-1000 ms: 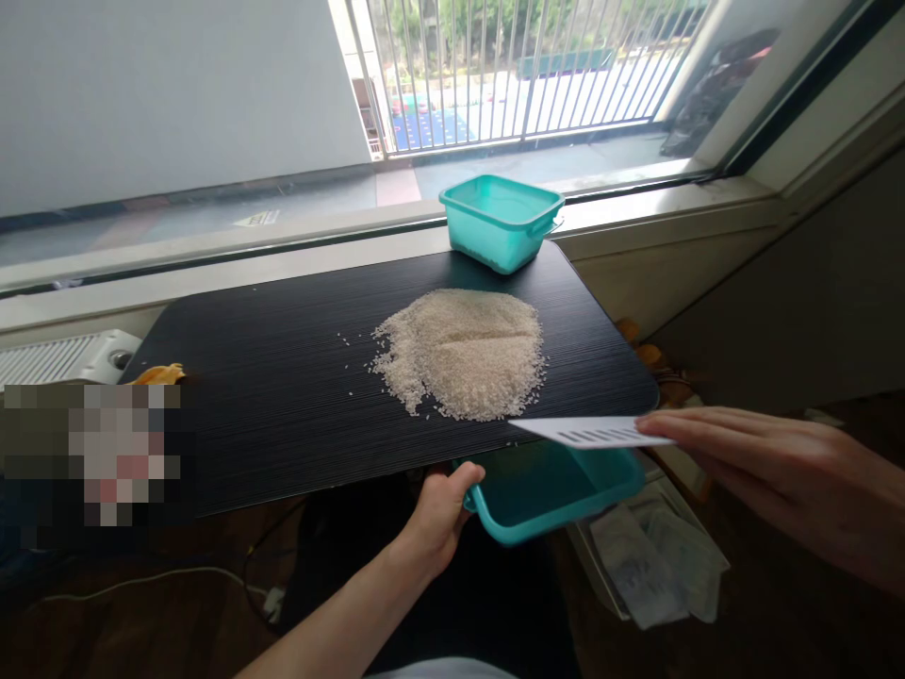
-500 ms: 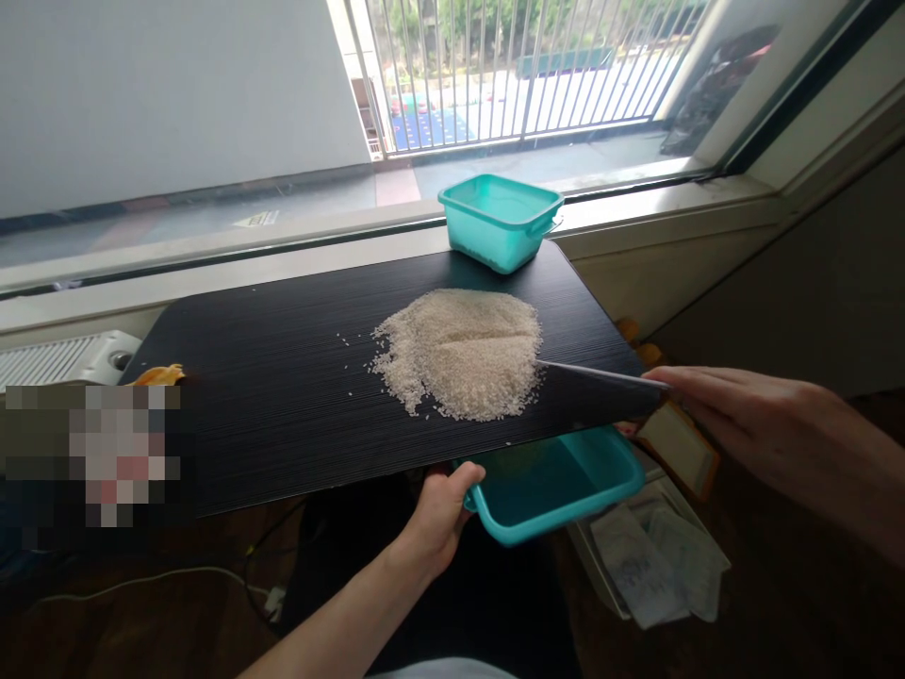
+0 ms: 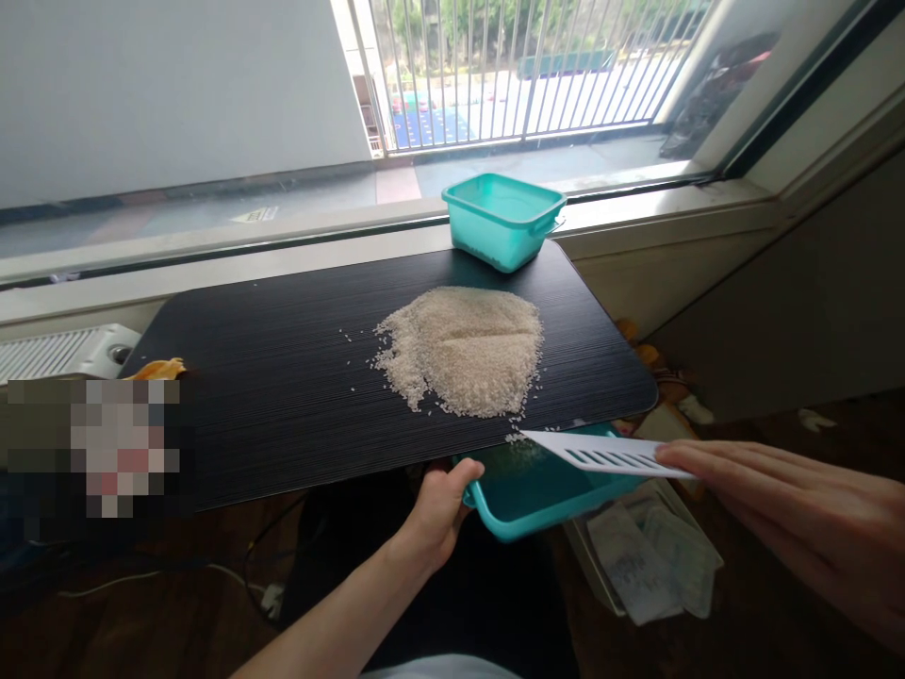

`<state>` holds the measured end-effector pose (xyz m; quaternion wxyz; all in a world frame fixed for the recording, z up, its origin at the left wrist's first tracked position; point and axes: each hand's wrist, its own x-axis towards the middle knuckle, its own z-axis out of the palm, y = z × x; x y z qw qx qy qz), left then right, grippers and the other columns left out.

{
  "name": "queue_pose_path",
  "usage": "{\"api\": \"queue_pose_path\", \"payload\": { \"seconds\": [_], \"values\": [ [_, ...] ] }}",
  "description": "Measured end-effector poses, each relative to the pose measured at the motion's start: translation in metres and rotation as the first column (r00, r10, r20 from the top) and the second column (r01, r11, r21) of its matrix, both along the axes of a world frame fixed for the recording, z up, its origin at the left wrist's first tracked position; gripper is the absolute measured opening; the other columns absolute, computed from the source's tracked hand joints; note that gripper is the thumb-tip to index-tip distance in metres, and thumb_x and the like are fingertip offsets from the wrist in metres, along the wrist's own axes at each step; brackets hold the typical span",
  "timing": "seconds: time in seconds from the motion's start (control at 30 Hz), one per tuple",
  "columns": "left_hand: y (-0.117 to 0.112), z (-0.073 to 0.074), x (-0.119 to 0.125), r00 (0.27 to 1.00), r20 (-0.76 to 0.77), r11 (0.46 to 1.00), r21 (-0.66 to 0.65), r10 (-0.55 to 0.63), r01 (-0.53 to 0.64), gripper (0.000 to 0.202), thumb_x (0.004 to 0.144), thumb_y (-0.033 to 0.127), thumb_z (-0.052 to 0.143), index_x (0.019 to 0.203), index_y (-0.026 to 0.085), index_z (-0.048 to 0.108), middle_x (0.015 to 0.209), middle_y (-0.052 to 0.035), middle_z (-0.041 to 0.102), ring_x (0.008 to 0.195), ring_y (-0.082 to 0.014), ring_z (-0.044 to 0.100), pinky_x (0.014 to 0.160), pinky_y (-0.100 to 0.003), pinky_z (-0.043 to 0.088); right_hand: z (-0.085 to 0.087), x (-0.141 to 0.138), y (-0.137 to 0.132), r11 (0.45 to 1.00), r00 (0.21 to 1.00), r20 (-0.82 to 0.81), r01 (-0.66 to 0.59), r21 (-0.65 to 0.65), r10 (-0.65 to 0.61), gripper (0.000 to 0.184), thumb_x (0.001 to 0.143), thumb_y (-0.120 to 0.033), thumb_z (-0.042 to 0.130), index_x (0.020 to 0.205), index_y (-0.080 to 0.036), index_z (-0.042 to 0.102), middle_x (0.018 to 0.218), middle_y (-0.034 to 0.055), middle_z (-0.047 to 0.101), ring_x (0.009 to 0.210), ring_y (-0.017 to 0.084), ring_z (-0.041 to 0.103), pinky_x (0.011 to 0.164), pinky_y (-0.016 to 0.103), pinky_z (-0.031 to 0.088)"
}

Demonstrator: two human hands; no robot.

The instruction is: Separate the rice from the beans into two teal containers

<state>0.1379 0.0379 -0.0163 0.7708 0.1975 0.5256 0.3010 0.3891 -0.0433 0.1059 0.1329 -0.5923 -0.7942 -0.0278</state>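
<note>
A pile of rice [image 3: 463,349] lies on the black tabletop [image 3: 283,377]. My left hand [image 3: 435,514] grips the rim of a teal tub [image 3: 537,495] held just under the table's front edge. My right hand [image 3: 784,514] pinches a flat white slotted card [image 3: 600,455], which lies over the tub at the table's edge, below the pile. A few grains sit by the card's tip. A second teal tub [image 3: 503,219] stands at the table's far edge by the window sill.
A radiator [image 3: 63,351] is at the left below the sill. Something yellow [image 3: 159,370] lies at the table's left end beside a blurred patch. Papers in a tray [image 3: 654,561] lie on the floor at the right, with a cable [image 3: 233,575] at the left.
The card went up to the rice pile's right side, then swept back down to the table's front edge above the held tub. A few grains moved with it. The left hand stayed put.
</note>
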Motion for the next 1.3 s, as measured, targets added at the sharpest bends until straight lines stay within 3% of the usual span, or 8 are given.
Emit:
{"api": "queue_pose_path", "payload": {
  "seconds": [0.1, 0.27, 0.47, 0.6, 0.83, 1.03, 1.2, 1.3],
  "values": [
    [-0.001, -0.001, -0.001, 1.0, -0.027, 1.0, -0.015, -0.005, 0.005, 0.015, 0.06, 0.019, 0.063, 0.071, 0.012, 0.057, 0.061, 0.0005, 0.055, 0.056, -0.0108, 0.05, 0.057, -0.025, 0.044, 0.003, 0.003, 0.017, 0.988, 0.987, 0.059, -0.147, -0.044, 0.149, 0.037, 0.082, -0.021, 0.039, 0.118, -0.028, 0.048, 0.112, 0.0005, 0.061, 0.096, 0.013, 0.06, 0.077, 0.02, 0.05],
    [-0.002, 0.0, -0.003, 1.0, -0.027, 0.999, -0.032, -0.002, 0.002, 0.013, 0.059, 0.021, 0.064, 0.063, 0.012, 0.056, 0.058, 0.0003, 0.054, 0.054, -0.0102, 0.049, 0.058, -0.026, 0.044, -0.003, 0.004, 0.041, 0.991, 0.993, -0.059, -0.107, -0.08, 0.102, 0.031, 0.083, -0.024, 0.041, 0.11, -0.024, 0.055, 0.107, 0.0022, 0.063, 0.092, 0.016, 0.061, 0.074, 0.025, 0.051],
    [0.0, 0.003, -0.002, 1.0, -0.011, 1.0, -0.02, 0.024, -0.024, 0.018, 0.057, 0.018, 0.065, 0.073, 0.014, 0.059, 0.06, 0.0012, 0.057, 0.056, -0.0114, 0.053, 0.059, -0.026, 0.044, -0.001, 0.006, 0.031, 0.975, 0.991, -0.12, -0.089, -0.205, 0.065, 0.039, 0.079, -0.025, 0.043, 0.115, -0.036, 0.053, 0.113, -0.004, 0.06, 0.096, 0.019, 0.06, 0.078, 0.028, 0.051],
    [0.0, 0.002, -0.001, 0.999, -0.013, 0.999, -0.017, 0.035, -0.036, 0.021, 0.057, 0.017, 0.065, 0.077, 0.014, 0.06, 0.065, 0.0001, 0.06, 0.058, -0.0113, 0.054, 0.058, -0.025, 0.044, -0.002, 0.006, 0.034, 0.984, 0.988, -0.149, -0.075, -0.159, 0.051, 0.035, 0.08, -0.024, 0.043, 0.111, -0.033, 0.056, 0.109, -0.0039, 0.062, 0.094, 0.017, 0.061, 0.075, 0.026, 0.052],
    [0.0, 0.001, -0.004, 0.999, -0.005, 0.999, -0.018, 0.032, -0.032, 0.021, 0.059, 0.017, 0.064, 0.079, 0.013, 0.059, 0.065, 0.0004, 0.058, 0.058, -0.0111, 0.053, 0.058, -0.025, 0.044, 0.002, 0.013, 0.031, 0.965, 0.975, -0.131, -0.2, -0.171, 0.179, 0.047, 0.077, -0.022, 0.048, 0.121, -0.037, 0.048, 0.111, -0.0063, 0.061, 0.094, 0.017, 0.061, 0.076, 0.023, 0.052],
    [0.0, 0.001, -0.008, 0.999, -0.017, 0.999, -0.017, 0.04, -0.041, 0.02, 0.059, 0.018, 0.065, 0.077, 0.013, 0.06, 0.061, 0.0017, 0.057, 0.055, -0.0104, 0.051, 0.055, -0.024, 0.042, 0.001, -0.002, 0.039, 0.972, 0.972, -0.207, -0.151, -0.18, 0.113, 0.035, 0.08, -0.025, 0.045, 0.112, -0.032, 0.057, 0.108, -0.0015, 0.063, 0.092, 0.017, 0.061, 0.073, 0.026, 0.053],
    [0.0, 0.002, -0.011, 0.999, -0.011, 0.998, -0.043, 0.052, -0.053, 0.017, 0.057, 0.018, 0.066, 0.071, 0.012, 0.06, 0.064, -0.001, 0.06, 0.057, -0.0114, 0.054, 0.057, -0.025, 0.044, 0.001, 0.008, 0.03, 0.949, 0.964, -0.102, -0.26, -0.175, 0.246, 0.044, 0.078, -0.022, 0.049, 0.121, -0.032, 0.05, 0.115, 0.0, 0.06, 0.099, 0.017, 0.059, 0.079, 0.024, 0.051],
    [0.0, 0.002, -0.013, 0.999, -0.005, 0.997, -0.055, 0.052, -0.052, 0.015, 0.056, 0.019, 0.067, 0.066, 0.012, 0.059, 0.061, -0.0005, 0.059, 0.055, -0.0104, 0.052, 0.057, -0.025, 0.044, -0.001, 0.013, 0.025, 0.961, 0.971, -0.075, -0.236, -0.143, 0.228, 0.048, 0.078, -0.021, 0.049, 0.124, -0.034, 0.045, 0.117, -0.0013, 0.059, 0.101, 0.016, 0.058, 0.081, 0.023, 0.05]
  ]
}}
